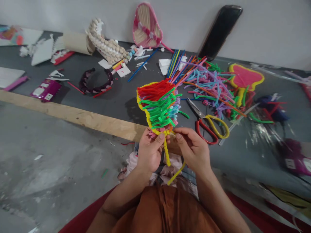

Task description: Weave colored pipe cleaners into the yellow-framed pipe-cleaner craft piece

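Between my hands, over the table's near edge, is a fan-shaped pipe-cleaner craft (160,106) with red, green, blue and pink strips inside a yellow outline. Its twisted yellow stem (167,152) hangs down. My left hand (150,149) is closed on the craft's narrow base, thumb in front. With thumb and forefinger, my right hand (193,149) pinches a yellow pipe cleaner (177,174) beside that base; its loose end dangles below. Scissors (206,119) with one red and one yellow handle lie partly open to the right of the craft.
Loose coloured pipe cleaners (206,81) are heaped behind the scissors, beside a pink fan shape with yellow edging (246,77). A phone (221,30) and a pink fan (147,26) lean on the wall. A dark headband (96,82) and purple packet (46,90) lie left.
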{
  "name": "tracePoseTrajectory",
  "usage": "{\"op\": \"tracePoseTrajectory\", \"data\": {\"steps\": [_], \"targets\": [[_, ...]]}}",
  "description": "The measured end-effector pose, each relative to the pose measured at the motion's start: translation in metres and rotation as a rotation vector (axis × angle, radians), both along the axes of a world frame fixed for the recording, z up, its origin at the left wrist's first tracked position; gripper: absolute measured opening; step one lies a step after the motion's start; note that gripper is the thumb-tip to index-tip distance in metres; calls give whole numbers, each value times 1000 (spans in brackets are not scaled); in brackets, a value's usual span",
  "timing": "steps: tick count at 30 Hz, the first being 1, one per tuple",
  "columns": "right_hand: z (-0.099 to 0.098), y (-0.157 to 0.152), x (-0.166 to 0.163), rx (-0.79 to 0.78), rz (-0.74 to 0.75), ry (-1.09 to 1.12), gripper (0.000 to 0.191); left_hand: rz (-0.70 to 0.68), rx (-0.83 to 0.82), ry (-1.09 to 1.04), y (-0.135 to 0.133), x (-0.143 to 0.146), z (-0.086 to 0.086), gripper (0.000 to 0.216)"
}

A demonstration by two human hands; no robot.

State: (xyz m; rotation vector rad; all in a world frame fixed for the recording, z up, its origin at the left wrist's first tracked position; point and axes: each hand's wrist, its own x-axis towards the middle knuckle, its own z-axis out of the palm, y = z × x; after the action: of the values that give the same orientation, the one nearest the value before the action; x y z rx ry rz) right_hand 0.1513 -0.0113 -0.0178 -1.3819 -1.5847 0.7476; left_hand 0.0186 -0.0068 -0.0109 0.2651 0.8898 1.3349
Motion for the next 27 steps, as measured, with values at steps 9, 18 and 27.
{"op": "tracePoseTrajectory", "data": {"steps": [9, 18, 27], "targets": [[6, -3, -5, 120, 81, -106, 24, 67, 80, -23, 1, 5, -4, 39], [-2, -2, -4, 178, 124, -157, 31, 42, 102, 9, -1, 1, -9, 37], [-12, -21, -17, 71, 175, 24, 19, -39, 6, 112, -10, -14, -9, 43]]}}
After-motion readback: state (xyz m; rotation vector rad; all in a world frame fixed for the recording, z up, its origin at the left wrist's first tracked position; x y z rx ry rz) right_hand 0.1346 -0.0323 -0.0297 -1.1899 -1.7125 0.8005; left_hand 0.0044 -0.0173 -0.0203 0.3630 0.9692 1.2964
